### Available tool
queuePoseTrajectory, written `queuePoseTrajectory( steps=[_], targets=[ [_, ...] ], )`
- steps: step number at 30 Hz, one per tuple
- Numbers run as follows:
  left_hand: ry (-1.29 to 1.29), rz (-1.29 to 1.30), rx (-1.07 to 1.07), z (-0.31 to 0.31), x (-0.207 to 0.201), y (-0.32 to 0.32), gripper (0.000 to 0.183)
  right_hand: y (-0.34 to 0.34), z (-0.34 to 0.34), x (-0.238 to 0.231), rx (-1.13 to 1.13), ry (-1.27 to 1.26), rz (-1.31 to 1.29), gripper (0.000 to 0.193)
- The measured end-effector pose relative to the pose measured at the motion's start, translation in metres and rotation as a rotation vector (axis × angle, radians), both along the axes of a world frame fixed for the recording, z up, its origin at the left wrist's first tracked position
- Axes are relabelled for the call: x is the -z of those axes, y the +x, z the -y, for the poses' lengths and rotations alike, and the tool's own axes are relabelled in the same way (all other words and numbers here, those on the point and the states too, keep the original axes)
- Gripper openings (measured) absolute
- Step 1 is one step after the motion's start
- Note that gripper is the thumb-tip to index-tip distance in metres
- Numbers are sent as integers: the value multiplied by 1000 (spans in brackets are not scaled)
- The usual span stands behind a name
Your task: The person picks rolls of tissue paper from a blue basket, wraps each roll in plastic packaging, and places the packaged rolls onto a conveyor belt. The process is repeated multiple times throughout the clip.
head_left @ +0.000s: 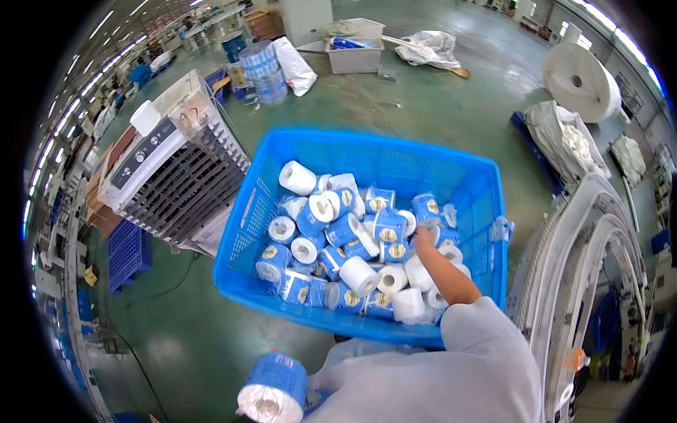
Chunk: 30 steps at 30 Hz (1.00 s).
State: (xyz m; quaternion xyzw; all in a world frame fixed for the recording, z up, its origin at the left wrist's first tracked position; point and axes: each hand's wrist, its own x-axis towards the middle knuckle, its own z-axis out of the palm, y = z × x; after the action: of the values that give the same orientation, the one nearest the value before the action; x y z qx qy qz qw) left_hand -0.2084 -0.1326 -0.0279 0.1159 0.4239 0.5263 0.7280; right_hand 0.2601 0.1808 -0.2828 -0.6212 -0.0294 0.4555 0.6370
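Observation:
A large blue plastic basket (352,328) stands in front of me, heaped with toilet rolls (358,275). Many have clear and blue wrapping; several look plain white. My right hand (424,240) reaches into the right part of the heap, against a blue-wrapped roll (390,226). Its fingers are small and partly hidden, so their grip does not show. At the lower left, a blue-wrapped toilet roll (271,388) is held up beside my body, at the end of my left sleeve. The left hand is mostly hidden behind it, with perhaps a reddish fingertip at its top edge. Another blue wrapper shows beside it.
An air cooler (180,166) stands left of the basket, with a blue pallet (129,255) beside it. Curved metal machine parts (564,261) rise close on the right. Farther off are a grey bin (355,58), a huge paper reel (582,81) and a white sack (564,141).

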Motion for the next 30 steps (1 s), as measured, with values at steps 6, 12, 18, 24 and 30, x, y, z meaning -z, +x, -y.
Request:
queuePoseTrajectory(
  steps=[6,12,18,24,30],
  targets=[
    [-71,-94,43,21,-19,8,47,50,-70,65,536,-199,-97,37],
    [-66,-56,252,26,-26,19,45,107,-56,94,365,29,-369,37],
    [132,-43,505,42,-30,39,43,66,-29,-23,-206,542,-725,36],
    [101,-446,-83,64,-21,25,46,-72,-30,-128,-1086,520,-907,56],
    [225,-1119,-241,114,-80,23,101,-286,171,-293,-1786,277,-644,77]
  ],
)
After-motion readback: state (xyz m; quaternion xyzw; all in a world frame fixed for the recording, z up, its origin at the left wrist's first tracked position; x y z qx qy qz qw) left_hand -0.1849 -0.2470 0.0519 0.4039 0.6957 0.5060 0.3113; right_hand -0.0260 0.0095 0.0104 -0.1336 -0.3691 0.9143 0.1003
